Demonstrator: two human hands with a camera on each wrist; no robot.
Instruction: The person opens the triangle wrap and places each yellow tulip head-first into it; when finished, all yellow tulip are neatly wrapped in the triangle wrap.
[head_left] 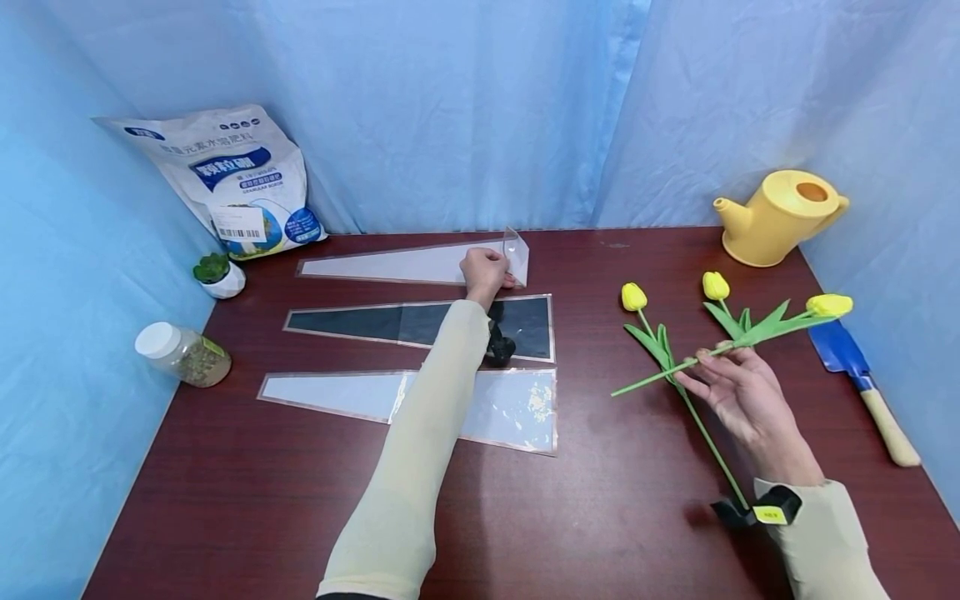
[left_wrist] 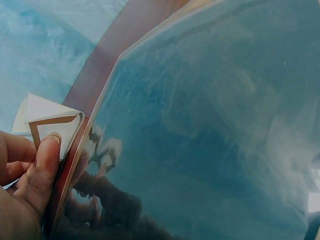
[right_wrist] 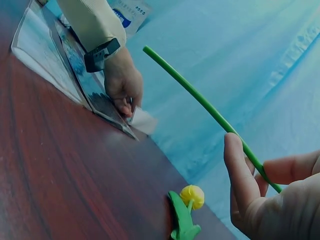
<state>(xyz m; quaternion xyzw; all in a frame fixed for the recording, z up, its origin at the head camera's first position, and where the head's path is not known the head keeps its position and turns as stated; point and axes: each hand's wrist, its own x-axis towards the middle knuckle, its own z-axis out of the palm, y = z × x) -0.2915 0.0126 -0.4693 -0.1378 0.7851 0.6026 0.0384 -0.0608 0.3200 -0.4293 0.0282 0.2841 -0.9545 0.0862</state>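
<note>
My right hand [head_left: 750,400] pinches the green stem of a yellow artificial tulip [head_left: 828,305], held raised with its bloom to the right. Beneath it lie two more yellow tulips, a left one [head_left: 633,297] and a middle one [head_left: 716,286]; my hand hides part of the middle one. At the back, my left hand [head_left: 486,271] pinches the wide end of a white tapered flower sleeve [head_left: 390,264], whose clear flap is lifted. In the left wrist view, thumb and fingers hold the sleeve's folded corner [left_wrist: 52,111]. Nearer lie a black sleeve [head_left: 345,323] and another white sleeve [head_left: 330,392].
A fertilizer bag [head_left: 232,183], a small potted succulent [head_left: 225,279] and a lidded jar [head_left: 183,354] stand at the left. The yellow watering can [head_left: 772,221] stands back right, with a blue trowel [head_left: 862,383] in front. Blue curtains [head_left: 465,117] border the table.
</note>
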